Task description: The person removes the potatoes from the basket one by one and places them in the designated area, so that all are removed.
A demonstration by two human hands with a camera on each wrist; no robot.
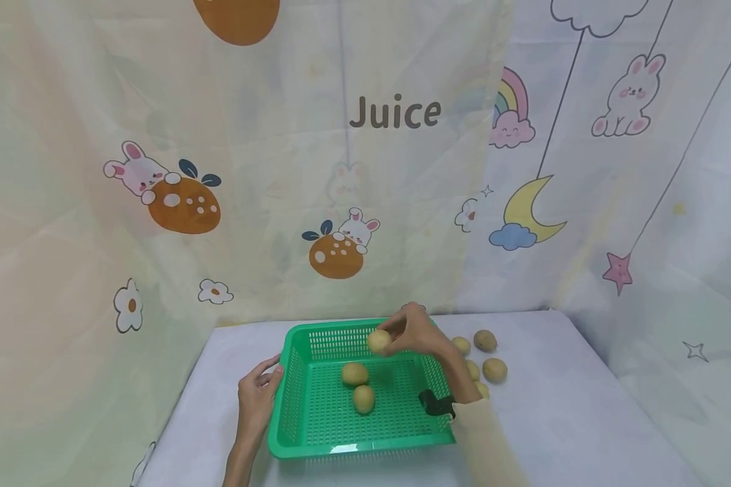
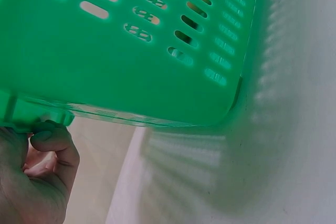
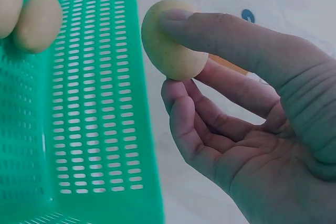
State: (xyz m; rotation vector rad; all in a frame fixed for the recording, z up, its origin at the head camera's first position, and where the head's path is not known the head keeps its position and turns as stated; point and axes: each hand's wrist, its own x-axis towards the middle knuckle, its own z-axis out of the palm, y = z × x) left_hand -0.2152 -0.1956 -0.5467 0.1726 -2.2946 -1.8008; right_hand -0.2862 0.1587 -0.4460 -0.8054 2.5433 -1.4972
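A green plastic basket (image 1: 317, 451) with slotted walls stands on the white table. My left hand (image 1: 256, 400) grips its left rim, thumb and fingers bent at the edge in the left wrist view. Up over the basket's back right part, my right hand (image 1: 419, 333) pinches a pale yellow potato (image 3: 173, 40) between thumb and fingers. Two potatoes lie close together on the basket floor, a larger potato (image 1: 355, 374) behind and a smaller potato (image 1: 363, 399) in front.
Several potatoes lie on the table right of the basket, partly behind the right forearm, among them a browner potato (image 1: 484, 341) and a yellow potato (image 1: 495, 370). A black wrist camera (image 1: 436, 404) sits on the right wrist. A printed curtain (image 1: 268, 203) hangs behind the table (image 1: 560, 419).
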